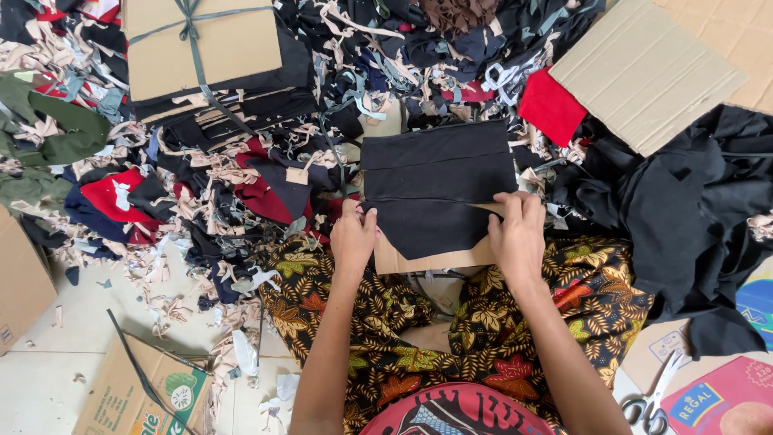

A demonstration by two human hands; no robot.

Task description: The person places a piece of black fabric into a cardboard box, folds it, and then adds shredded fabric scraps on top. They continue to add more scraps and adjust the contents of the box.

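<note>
1. The left hand (353, 238) pinches the left edge of the black fabric piece (435, 187).
2. The right hand (518, 234) presses fingers together on its right edge.
3. The fabric lies over a cardboard template (419, 259) above the lap, among fabric scraps (241, 193).

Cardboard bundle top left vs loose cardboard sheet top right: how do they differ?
The cardboard bundle is tied with a dark green strip knotted on top; the loose cardboard sheet is untied. The bundle caps a stack of black fabric pieces; the sheet lies alone, its edge over a red cloth. The bundle sits nearly square to the view; the sheet lies turned at an angle. Both are plain brown cardboard, out of both hands' grip.
</note>
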